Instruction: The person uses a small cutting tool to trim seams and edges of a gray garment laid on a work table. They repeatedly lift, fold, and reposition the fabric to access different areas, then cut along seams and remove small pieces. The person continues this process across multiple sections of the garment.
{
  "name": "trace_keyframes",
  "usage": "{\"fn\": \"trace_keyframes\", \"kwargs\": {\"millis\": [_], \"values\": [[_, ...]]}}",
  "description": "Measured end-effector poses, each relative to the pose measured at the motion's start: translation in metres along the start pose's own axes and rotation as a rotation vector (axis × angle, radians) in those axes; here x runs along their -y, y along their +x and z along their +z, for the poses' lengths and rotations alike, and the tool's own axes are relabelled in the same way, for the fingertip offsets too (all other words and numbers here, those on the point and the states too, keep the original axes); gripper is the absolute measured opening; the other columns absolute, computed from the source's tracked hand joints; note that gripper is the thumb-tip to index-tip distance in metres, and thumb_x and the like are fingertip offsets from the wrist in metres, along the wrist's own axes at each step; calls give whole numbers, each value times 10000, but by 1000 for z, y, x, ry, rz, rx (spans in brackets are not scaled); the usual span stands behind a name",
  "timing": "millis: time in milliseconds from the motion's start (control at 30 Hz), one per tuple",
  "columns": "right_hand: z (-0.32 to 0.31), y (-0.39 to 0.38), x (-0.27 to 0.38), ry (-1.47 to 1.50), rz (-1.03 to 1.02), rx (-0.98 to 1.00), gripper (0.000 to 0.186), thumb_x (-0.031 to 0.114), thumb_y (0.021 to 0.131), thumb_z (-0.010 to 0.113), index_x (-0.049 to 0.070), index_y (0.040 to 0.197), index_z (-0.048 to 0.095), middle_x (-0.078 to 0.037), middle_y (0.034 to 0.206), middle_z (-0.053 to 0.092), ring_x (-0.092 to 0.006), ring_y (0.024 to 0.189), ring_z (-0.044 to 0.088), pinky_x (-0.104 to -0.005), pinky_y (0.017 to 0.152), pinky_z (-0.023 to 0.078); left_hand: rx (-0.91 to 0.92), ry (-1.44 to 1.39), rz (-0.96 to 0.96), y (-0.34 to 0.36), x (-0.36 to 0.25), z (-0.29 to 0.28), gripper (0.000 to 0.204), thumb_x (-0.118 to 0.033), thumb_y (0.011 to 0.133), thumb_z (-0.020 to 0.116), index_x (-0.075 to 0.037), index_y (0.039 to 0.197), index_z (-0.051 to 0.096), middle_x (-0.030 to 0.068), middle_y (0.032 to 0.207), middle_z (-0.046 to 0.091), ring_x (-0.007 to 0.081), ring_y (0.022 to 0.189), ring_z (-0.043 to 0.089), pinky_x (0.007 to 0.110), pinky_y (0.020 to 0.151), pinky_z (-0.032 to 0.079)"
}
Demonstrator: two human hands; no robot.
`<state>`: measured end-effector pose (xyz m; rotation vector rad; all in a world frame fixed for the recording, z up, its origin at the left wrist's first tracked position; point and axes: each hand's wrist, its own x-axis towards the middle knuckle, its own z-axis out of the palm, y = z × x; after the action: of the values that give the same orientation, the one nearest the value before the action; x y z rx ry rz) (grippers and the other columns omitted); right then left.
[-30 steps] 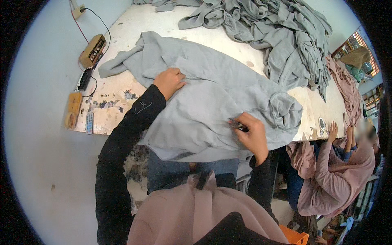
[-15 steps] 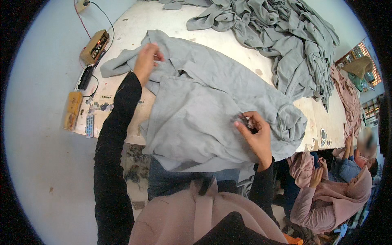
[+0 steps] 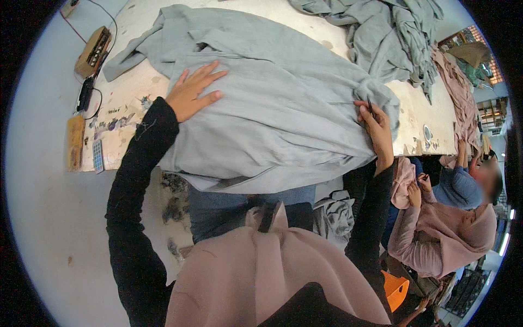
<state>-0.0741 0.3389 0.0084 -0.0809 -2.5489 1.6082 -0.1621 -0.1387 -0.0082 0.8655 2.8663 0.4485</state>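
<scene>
Head view: a grey garment point(image 3: 283, 109) lies spread over the table point(image 3: 136, 103), its hem hanging off the near edge at 6 o'clock. The left hand point(image 3: 193, 92) presses flat on it, fingers spread wide, gripping nothing. At 3 o'clock the right hand point(image 3: 376, 128) pinches a bunched fold, with a thin dark tool point(image 3: 369, 104) held between its closed fingers. To work well, keep the left palm firm so the cloth stays taut, and keep the tool's tip clear of the fingertips. A cloth pile point(image 3: 392, 32) sits at 1 o'clock.
</scene>
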Motion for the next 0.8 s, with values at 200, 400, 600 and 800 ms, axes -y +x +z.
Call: {"fn": "trace_keyframes", "kwargs": {"millis": [200,400,600,800], "values": [[-6,5,-28,890,56,-168,316,272,1071,520,-1,1211,598,-6,716,564,-48,424,283,-222,429,236,-20,-40,18,-14,19,-10,675,-563,969,503,-249,1556,390,76,1678,221,296,1550,180,585,1230,39],[3,-19,-40,1092,-42,-324,312,260,1052,551,22,1253,577,-51,921,642,-51,424,289,-224,431,247,-19,-52,13,-19,33,-7,719,-573,901,614,-272,1529,432,66,1667,255,278,1544,208,553,1242,67],[27,-18,-6,-248,-513,-331,855,347,839,784,71,1526,356,-157,1377,592,-216,866,650,-331,727,520,-236,-128,28,-9,24,-8,694,-525,894,657,-259,1507,469,57,1530,466,295,1407,422,532,1157,278],[43,-60,28,-603,-279,-103,729,214,672,834,24,1334,595,-232,1234,660,-366,1094,664,-378,919,529,-301,198,-132,59,-34,6,407,-372,937,634,-116,1251,662,143,1171,655,355,1071,629,463,933,495]]}}
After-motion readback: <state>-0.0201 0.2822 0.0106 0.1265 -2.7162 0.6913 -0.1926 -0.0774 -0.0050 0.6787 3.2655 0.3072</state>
